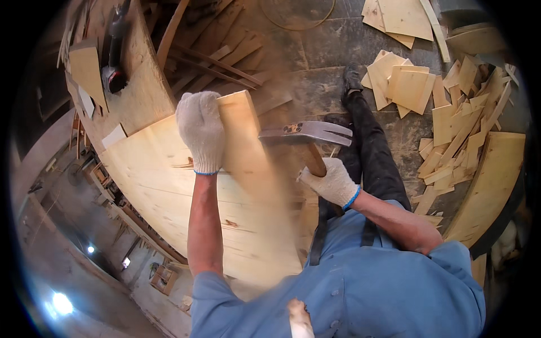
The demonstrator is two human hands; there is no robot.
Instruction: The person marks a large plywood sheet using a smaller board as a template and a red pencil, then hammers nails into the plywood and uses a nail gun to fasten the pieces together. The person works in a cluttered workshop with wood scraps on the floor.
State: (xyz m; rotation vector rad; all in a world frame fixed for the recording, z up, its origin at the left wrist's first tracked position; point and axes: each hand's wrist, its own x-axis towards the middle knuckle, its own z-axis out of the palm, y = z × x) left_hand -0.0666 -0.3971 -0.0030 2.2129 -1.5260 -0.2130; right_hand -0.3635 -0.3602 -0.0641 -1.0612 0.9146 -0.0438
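My right hand [331, 181], in a white knit glove with a blue cuff, grips a claw hammer [307, 133] by its wooden handle. The hammer's steel head is level with the wooden board [239, 118], its claw pointing right. At the board's far end is my left hand [200, 132], gloved the same way, its fingers closed over the edge. The board lies over a larger pale plywood panel [152, 160]; its near part is smeared by motion. What my left fingertips do beneath the edge is hidden.
A plywood surface [132, 84] at the far left bears a dark power tool [115, 50]. Wood strips [225, 62] lie beyond the panel. Square plywood pieces [408, 87] and a heap of offcuts [456, 135] cover the floor at right, near a curved panel [487, 186].
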